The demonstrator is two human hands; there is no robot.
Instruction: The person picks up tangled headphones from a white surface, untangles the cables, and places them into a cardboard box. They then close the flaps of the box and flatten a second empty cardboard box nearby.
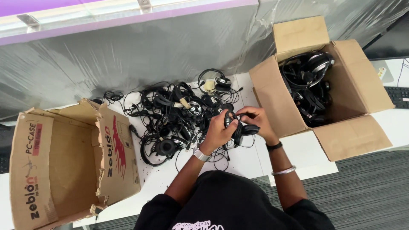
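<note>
overhead, both hands meet over the white bench point(298, 153), closed on one black headset point(242, 130); left hand point(218, 130) grips the headset from the left side, fingers curled round the band, a silver watch on that wrist; right hand point(257, 121) clamps the top and right side of the same headset, a black band and a thin silver bangle on that forearm; headset sits between the two hands, at the right edge of the pile, whether it is lifted off the bench i cannot tell; its cable hangs down in loops beside the left wrist; just left of the hands lies a tangled pile of headsets point(174, 115), black with cords knotted together, spread across the bench centre; one headset with a round earpad point(164, 149) lies at the near edge of that pile; a lighter, beige-padded one point(213, 83) sits at the far edge; to the right an open cardboard box point(353, 85) stands on the bench, flaps spread, with more black headsets point(309, 81) heaped inside against its left wall; to the left a torn cardboard box point(64, 166) lies open, red and black print on its flaps; behind the bench a wall wrapped in grey plastic sheeting point(128, 55); a keyboard point(398, 96) shows at the right frame edge; person wears a black top.
</note>
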